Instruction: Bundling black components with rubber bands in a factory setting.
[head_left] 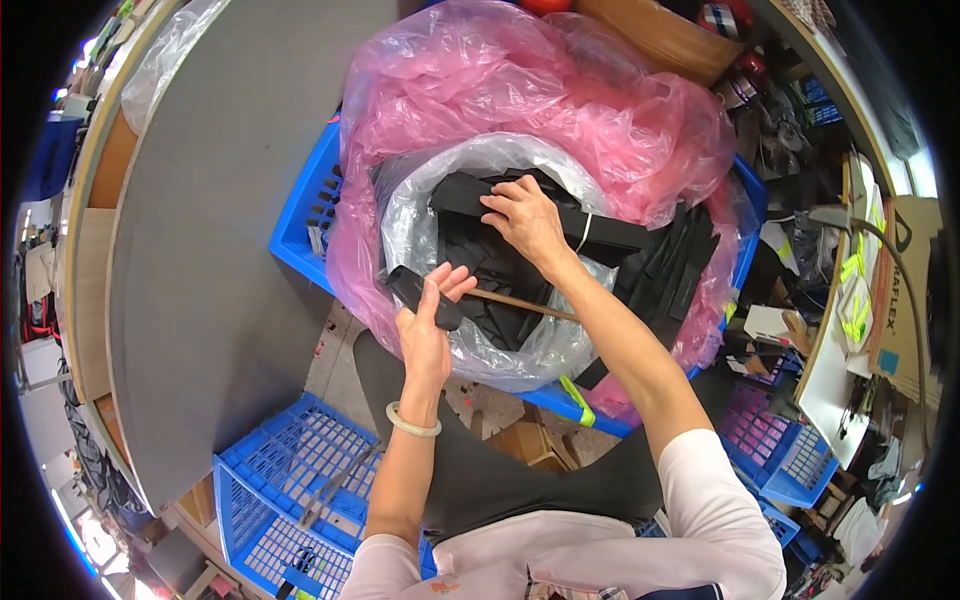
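My left hand (430, 320) is closed around a small flat black piece (408, 284), its thumb across it. My right hand (525, 218) pinches the edge of a long, folded black strip bundle (620, 235) with a pale elastic band (586, 228) around it. Both hands are over a clear plastic bag (405, 220) holding many black pieces (500, 320). A thin brown strip (525, 303) lies across the bag between my hands. More black strips (675, 280) lie fanned beside the bag on the right. What lies under my right fingers is partly hidden.
A large pink plastic bag (440, 75) lines the blue crate (295, 225) around the clear bag. On the left stands a grey table (220, 230). Another blue crate (290, 460) sits low at the left. Cluttered shelving and a cardboard box (905, 280) flank the right.
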